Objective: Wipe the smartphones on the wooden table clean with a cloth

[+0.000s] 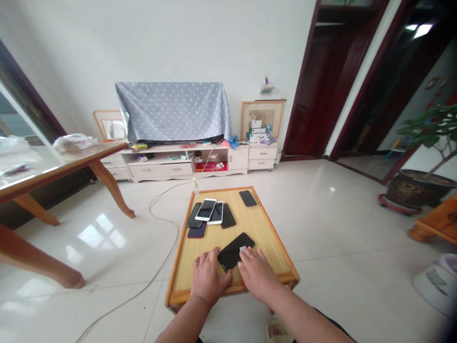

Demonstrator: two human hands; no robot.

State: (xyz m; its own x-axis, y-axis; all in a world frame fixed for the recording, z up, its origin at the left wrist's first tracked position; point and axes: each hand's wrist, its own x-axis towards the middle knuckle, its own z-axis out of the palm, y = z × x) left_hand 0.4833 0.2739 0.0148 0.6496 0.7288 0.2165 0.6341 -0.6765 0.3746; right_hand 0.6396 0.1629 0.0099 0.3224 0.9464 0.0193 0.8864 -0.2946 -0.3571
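Observation:
A black smartphone (234, 251) lies screen up and slanted near the front of a small wooden table (264, 247). My left hand (209, 275) grips its left end, with thumb and fingers on either side of the corner. My right hand (256, 272) rests over its right part, fingers together. A small whitish piece (242, 248), perhaps a wipe, shows under those fingertips. Further back lie a white phone (206, 209) on top of others, a second white phone (216, 213), dark phones (228, 216) and a dark blue one (196, 231). Another black phone (247, 198) lies alone at the far right corner.
A clear bottle (195, 186) stands at the table's far left corner. A cable (157, 271) runs across the tiled floor. To the left is a larger wooden table (71, 164); a white TV cabinet (160, 170) lines the wall. A potted plant (416, 190) and bucket (437, 281) are right.

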